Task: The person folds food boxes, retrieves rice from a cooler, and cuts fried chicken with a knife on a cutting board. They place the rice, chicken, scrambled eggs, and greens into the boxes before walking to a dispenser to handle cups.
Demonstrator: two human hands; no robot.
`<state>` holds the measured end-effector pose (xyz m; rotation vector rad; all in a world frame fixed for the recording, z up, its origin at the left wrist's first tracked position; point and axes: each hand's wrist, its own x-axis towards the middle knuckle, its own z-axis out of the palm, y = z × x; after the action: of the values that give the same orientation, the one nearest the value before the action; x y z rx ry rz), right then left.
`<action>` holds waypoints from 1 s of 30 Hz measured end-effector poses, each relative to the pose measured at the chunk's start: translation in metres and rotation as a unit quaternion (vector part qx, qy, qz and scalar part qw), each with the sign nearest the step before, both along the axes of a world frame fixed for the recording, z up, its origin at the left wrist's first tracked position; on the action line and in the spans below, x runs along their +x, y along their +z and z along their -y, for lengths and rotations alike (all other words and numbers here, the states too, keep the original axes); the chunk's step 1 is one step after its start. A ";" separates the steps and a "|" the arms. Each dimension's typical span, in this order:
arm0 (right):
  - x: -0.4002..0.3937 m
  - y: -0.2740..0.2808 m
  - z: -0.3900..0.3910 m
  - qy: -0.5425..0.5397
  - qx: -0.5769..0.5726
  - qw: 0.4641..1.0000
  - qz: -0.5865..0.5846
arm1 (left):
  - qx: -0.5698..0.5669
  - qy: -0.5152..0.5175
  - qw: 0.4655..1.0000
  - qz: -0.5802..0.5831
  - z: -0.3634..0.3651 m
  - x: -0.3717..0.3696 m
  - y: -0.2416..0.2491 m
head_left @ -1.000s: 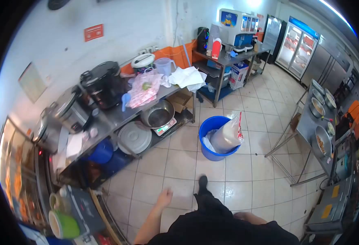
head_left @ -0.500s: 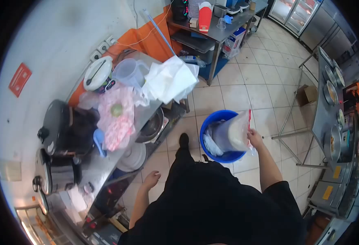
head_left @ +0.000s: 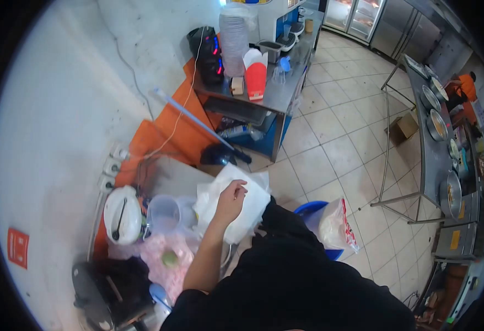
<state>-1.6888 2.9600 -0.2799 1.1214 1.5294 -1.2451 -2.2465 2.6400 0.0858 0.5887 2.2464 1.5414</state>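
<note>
My left hand (head_left: pixel 231 202) is over the stack of white paper sheets (head_left: pixel 253 208) at the end of the metal counter, its fingers loosely bent and apart with nothing in them. My right hand is out of view. A blue bucket (head_left: pixel 308 209) stands on the floor by my body, partly hidden by my black shirt. Out of it leans a clear plastic bag with red print (head_left: pixel 335 226), holding something pale.
Left of the papers are a clear plastic jug (head_left: pixel 163 214), a white lidded container (head_left: pixel 123 215), a pink plastic bag (head_left: pixel 156 254) and a black cooker (head_left: pixel 112 289). A blue pole (head_left: pixel 195 118) leans ahead. A steel table with bowls (head_left: pixel 426 149) stands right; a person in orange (head_left: pixel 465 87) is beyond.
My left hand has moved forward from beside the counter to over the white papers. My right hand has let go of the bag and left view. The view has shifted forward and left.
</note>
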 end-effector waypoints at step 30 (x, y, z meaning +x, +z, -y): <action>-1.330 0.197 -0.270 0.678 0.262 0.407 -0.553 | -0.105 0.623 0.758 0.163 -0.332 -0.166 0.053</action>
<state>-3.0189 3.2296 -0.0826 -1.2027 2.7857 -0.0114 -2.4127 2.9716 0.1387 -1.4455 2.4719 1.5395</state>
